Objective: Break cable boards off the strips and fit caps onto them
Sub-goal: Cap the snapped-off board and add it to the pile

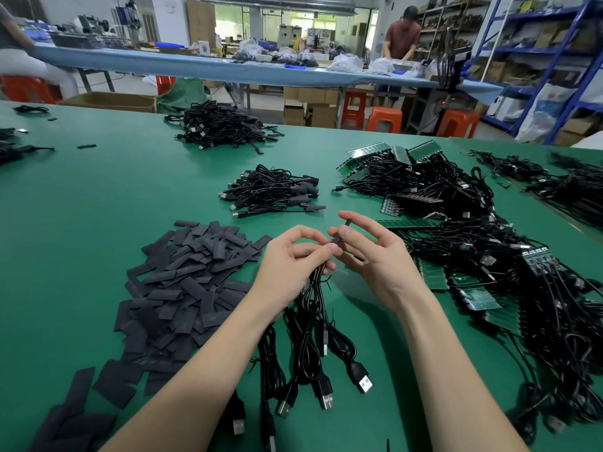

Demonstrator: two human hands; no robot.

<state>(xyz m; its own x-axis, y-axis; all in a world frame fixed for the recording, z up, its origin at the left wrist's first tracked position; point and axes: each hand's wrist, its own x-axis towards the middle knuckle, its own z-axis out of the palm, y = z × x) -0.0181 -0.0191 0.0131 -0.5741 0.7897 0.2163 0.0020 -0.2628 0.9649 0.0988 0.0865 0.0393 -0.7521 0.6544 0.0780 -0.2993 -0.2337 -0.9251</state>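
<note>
Nearest us, loose cables (313, 363) hang from our left hand (293, 265) and trail toward us across the green table (98, 197), their plugs lying flat. The left hand's fingers are curled round the gathered cable ends, and the board of the cable being worked on is hidden inside that grip. Our right hand (372, 252) pinches a flat black cap (341, 234) between thumb and forefinger, the other fingers fanned out, and the cap's lower end sits right at the left fingertips. We judge that we are sliding the cap onto a board; to do it well we should keep the cap in line with the board, hold the board steady close to its tip, and push straight without twisting, so the thin sleeve does not buckle or snag. Just left of the hands lies the heap of spare caps (189, 282), within easy reach. To the right, a tangle of cables with green board strips (470, 288) waits to be broken apart. Beyond the hands sits a small pile of capped cables (274, 190), and farther back a bigger pile (222, 125).
</note>
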